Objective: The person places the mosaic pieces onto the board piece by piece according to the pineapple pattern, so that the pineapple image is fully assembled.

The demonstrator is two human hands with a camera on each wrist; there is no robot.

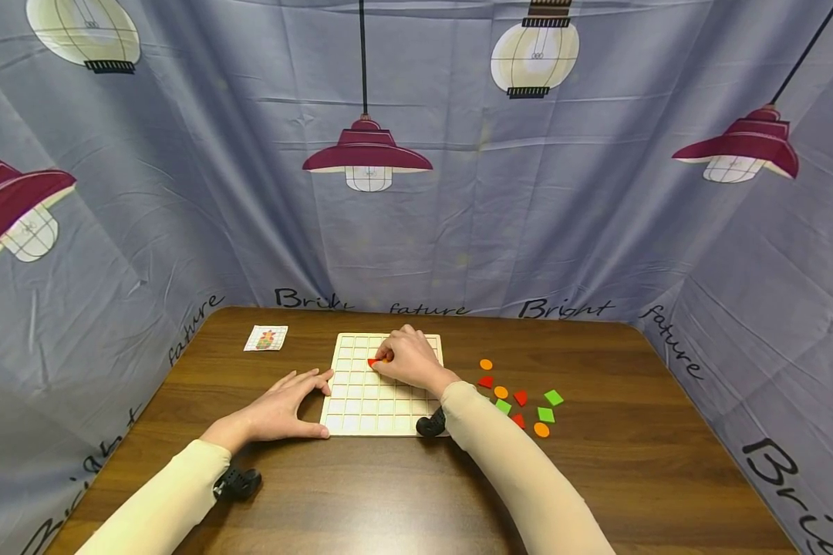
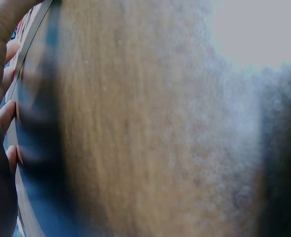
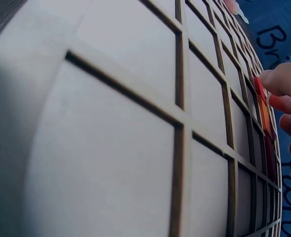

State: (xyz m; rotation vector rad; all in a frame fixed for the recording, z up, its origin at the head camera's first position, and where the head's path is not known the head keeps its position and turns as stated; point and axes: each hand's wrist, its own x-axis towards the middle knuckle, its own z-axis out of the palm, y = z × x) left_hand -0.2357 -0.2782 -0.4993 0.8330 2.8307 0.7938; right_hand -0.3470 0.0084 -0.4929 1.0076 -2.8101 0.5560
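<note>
A pale wooden grid board lies on the brown table. My right hand rests over its upper middle, fingertips pressing on a red piece and an orange piece lying in the cells. From the right wrist the board fills the view, with the fingertips on the orange piece at the far right. My left hand lies flat beside the board's left edge, fingers straight and touching that edge. The left wrist view is blurred, showing its fingers against the board's edge.
Several loose red, orange and green shape pieces lie on the table right of the board. A small picture card sits at the back left. A blue curtain printed with lamps encloses the table on three sides.
</note>
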